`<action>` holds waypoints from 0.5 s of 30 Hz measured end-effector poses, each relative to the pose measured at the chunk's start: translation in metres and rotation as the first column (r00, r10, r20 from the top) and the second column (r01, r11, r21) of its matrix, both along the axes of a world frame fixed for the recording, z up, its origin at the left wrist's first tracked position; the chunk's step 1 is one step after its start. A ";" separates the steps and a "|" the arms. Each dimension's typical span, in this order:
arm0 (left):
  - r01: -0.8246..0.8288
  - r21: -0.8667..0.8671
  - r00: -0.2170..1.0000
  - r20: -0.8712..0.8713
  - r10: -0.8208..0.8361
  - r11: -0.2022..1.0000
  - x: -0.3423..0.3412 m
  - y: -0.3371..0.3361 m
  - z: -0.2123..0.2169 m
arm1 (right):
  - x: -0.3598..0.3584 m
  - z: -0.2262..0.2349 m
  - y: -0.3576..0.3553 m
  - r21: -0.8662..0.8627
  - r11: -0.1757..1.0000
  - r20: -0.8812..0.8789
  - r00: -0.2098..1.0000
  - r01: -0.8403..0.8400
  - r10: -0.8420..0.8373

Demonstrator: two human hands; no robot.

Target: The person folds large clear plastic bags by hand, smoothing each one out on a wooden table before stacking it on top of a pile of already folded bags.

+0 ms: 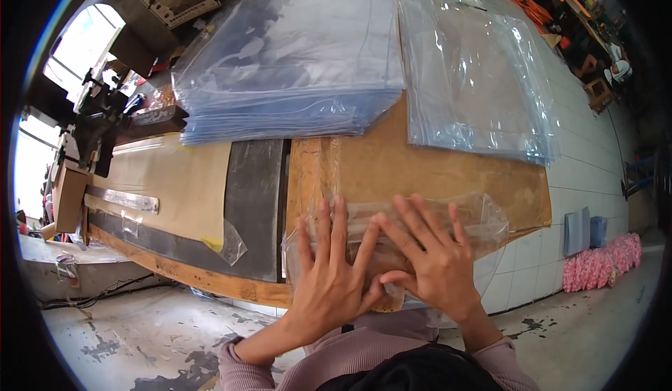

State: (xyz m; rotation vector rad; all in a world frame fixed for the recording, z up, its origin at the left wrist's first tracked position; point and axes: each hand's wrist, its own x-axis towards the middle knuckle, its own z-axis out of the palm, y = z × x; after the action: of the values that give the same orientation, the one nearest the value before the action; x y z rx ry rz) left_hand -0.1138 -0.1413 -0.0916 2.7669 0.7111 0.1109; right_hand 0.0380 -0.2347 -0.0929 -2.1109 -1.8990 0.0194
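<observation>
A clear plastic sheet (488, 224) lies at the near edge of the brown-covered table, partly hidden under my hands. My left hand (333, 279) rests on it with the fingers spread and pointing away from me. Beside it, my right hand (439, 268) also lies on the plastic, fingers apart. The tips of my left thumb side and my right index finger come close together in the middle. Beyond my hands, a thick stack of bluish clear plastic sheets (294, 100) sits at the far left. A second stack of clear plastic sheets (476, 90) lies at the far right.
To the left, a worktable carries tan paper (175, 181), a dark mat (255, 209) and a flat metallic strip (122, 198), below a black machine (98, 121). Pink bundles (602, 261) sit on the floor at right. A person (617, 72) is at the far right.
</observation>
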 end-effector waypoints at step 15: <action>-0.156 0.017 0.986 -0.055 0.157 0.988 -0.002 0.003 0.006 | 0.051 0.004 -0.022 -0.101 0.942 -0.012 0.947 0.320 -0.322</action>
State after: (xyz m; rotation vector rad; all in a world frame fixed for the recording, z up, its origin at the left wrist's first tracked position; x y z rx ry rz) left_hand -0.1160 -0.1383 -0.0853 2.7327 0.9454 0.0694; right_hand 0.0889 -0.2563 -0.0888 -2.4477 -1.5441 0.0725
